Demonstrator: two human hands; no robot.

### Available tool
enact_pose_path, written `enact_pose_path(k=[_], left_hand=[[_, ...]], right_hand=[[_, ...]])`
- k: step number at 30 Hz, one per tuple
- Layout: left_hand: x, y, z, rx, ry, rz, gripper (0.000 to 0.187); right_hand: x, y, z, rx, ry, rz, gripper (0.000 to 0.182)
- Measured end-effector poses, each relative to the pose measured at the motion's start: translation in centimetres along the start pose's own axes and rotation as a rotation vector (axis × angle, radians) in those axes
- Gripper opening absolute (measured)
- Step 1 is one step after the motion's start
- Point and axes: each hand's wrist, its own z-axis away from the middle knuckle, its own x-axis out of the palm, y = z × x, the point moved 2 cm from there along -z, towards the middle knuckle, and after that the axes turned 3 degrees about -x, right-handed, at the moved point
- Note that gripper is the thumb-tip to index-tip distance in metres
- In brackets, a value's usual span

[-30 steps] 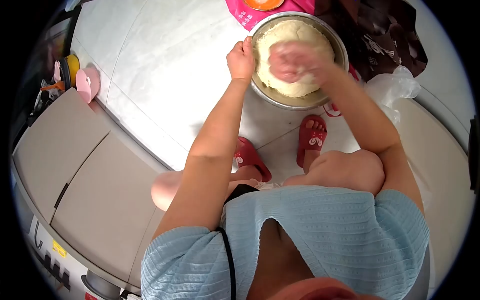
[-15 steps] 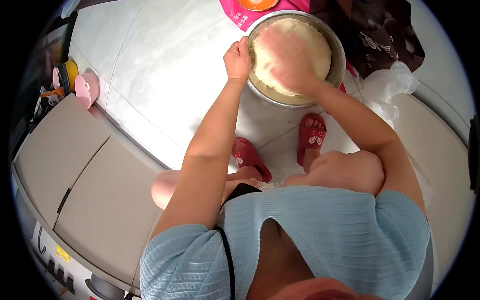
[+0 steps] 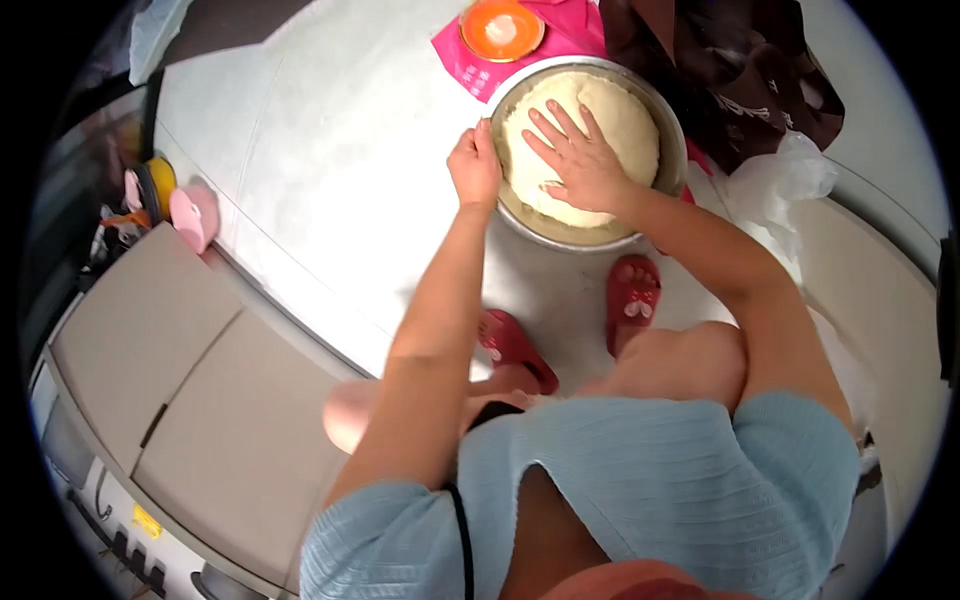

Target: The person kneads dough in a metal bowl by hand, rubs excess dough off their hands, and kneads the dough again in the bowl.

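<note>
A large round metal bowl (image 3: 673, 150) holds a wide mass of pale dough (image 3: 625, 115). My left hand (image 3: 474, 165) is closed on the bowl's left rim, thumb on top. On the dough's surface lies my right hand (image 3: 580, 160), palm down with its fingers spread. A small dent shows in the dough beside the right thumb.
Beyond the bowl, an orange bowl (image 3: 502, 30) with something white inside stands on a pink bag (image 3: 456, 66). Dark brown bags (image 3: 740, 90) and a clear plastic bag (image 3: 785, 180) lie at the right. Grey cabinets (image 3: 230, 400) are at the left. Red slippers (image 3: 634, 290) are below the bowl.
My right hand, blurred before, now shows clearly with its fingers spread on the dough. The whole view has shifted, so the bowl appears lower and more of the orange bowl shows.
</note>
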Motion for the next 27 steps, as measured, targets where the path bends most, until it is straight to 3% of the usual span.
enact_pose_path(k=[2,3,5,6,8,10,13,14,16,18,19,22,23,25,27], left_hand=[[-0.5,0.3,0.4,-0.009,-0.017,-0.035,0.046],[-0.2,0.5,0.2,-0.018,-0.025,-0.040,0.046],[-0.1,0.0,0.0,-0.030,-0.034,-0.038,0.046],[-0.2,-0.2,-0.1,-0.037,-0.044,-0.041,0.046],[-0.3,0.1,-0.2,-0.042,-0.027,-0.057,0.047],[-0.2,0.2,0.0,-0.012,-0.021,-0.036,0.047],[-0.3,-0.2,-0.1,0.051,0.005,-0.068,0.047],[-1.0,-0.4,0.9,0.024,0.000,-0.077,0.047],[-0.3,0.1,0.2,-0.028,-0.035,-0.077,0.047],[-0.2,0.1,0.0,0.038,-0.022,-0.055,0.047],[-0.3,0.2,0.2,0.021,-0.023,-0.065,0.047],[-0.5,0.4,0.5,-0.008,-0.032,-0.064,0.048],[-0.4,0.3,0.5,-0.044,-0.058,-0.083,0.045],[-0.4,-1.0,0.3,-0.083,-0.090,-0.118,0.044],[-0.1,-1.5,0.2,0.193,-0.026,-0.013,0.046]], right_hand=[[-3.4,-1.2,-1.2,-0.027,-0.028,0.022,0.055],[-9.3,-0.9,-4.4,0.095,-0.336,-0.203,0.058],[-13.3,-0.3,-5.3,0.221,-0.655,-0.433,0.061],[-14.9,0.4,-4.9,0.049,-0.070,-0.449,0.061],[-12.4,1.0,-3.3,-0.133,0.524,-0.442,0.061],[-0.6,0.5,-0.9,0.056,0.016,-0.050,0.054],[1.4,0.9,0.1,-0.005,-0.091,-0.008,0.051],[-4.6,0.6,-3.1,0.126,-0.594,-0.180,0.055],[-15.1,0.0,-6.1,0.242,-0.460,-1.135,0.059],[-15.0,1.4,-5.0,0.160,-0.238,-1.810,0.057],[-12.1,1.8,-4.4,0.241,-0.207,-2.082,0.056],[1.5,1.8,-1.3,0.821,-0.188,-2.213,0.052],[3.3,1.6,-1.0,0.900,-0.147,-2.188,0.051],[0.9,0.6,-2.3,0.855,-0.099,-2.036,0.048],[-8.1,-1.5,-4.5,0.525,-0.115,-1.869,0.049]])
